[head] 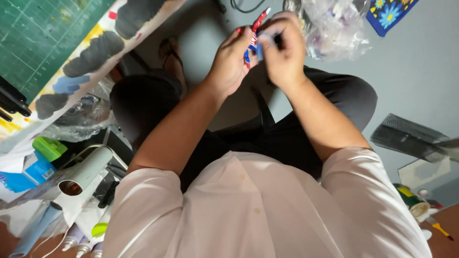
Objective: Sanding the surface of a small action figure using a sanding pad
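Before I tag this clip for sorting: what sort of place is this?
Likely a home craft corner: a green cutting mat, a painted sheet and paint tubes lie beside a seated person whose hands work on a small red-and-blue piece.

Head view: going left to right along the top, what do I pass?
Green gridded cutting mat → painted paper sheet with dark grey blobs → left hand → small red and blue wrapper → right hand → crumpled clear plastic bag → blue flowered cloth.

Lighting: dim, cool indoor light, even overall. Shadows: soft, deepest between the knees. Glare: mild on the white shirt (258, 210). Blur: slight motion smear at both hands; wide-angle stretch at edges.
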